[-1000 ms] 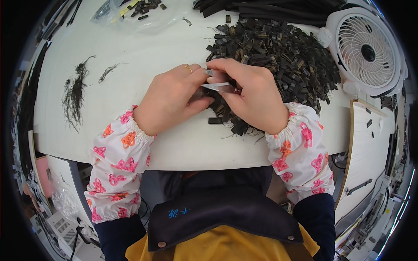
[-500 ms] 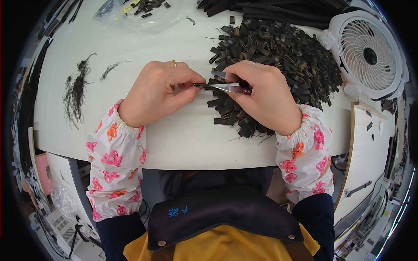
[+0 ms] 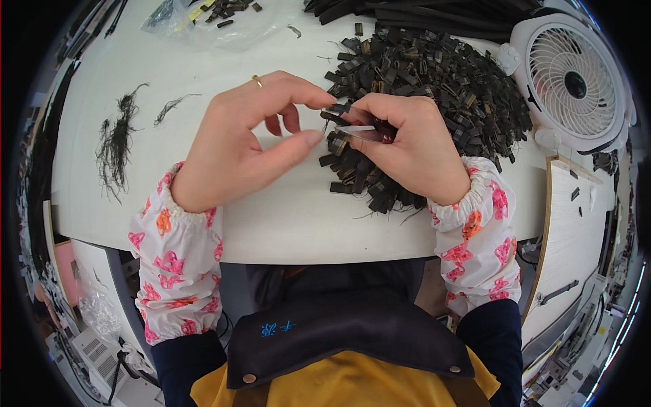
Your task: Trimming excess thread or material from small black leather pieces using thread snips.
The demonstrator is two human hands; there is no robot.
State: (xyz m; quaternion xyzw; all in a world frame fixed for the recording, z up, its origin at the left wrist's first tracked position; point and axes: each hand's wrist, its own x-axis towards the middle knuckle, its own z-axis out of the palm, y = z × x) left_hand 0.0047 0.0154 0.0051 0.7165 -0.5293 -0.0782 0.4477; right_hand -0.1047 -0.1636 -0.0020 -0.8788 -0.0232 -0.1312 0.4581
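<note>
My left hand (image 3: 237,139), with a ring on one finger, is open, thumb and forefinger spread apart. A small black fabric tab (image 3: 331,117) with a loose thread is at the gap between its fingertips, beside the blade tips; whether anything grips it I cannot tell. My right hand (image 3: 413,139) is closed round thread snips (image 3: 358,130) with silvery blades and a dark red grip, blades pointing left. Right behind and under this hand lies a large heap of similar black tabs (image 3: 447,81).
Clumps of cut black thread (image 3: 119,146) lie on the white table (image 3: 271,234) at left. A clear plastic bag (image 3: 251,30) with several tabs is at the far side, near long black strips (image 3: 434,20). A white fan (image 3: 576,85) stands at right, above a pale board (image 3: 566,237).
My left thumb and forefinger have parted from the black tab they pinched, and that hand has opened and shifted slightly left. The right hand with the snips has barely moved.
</note>
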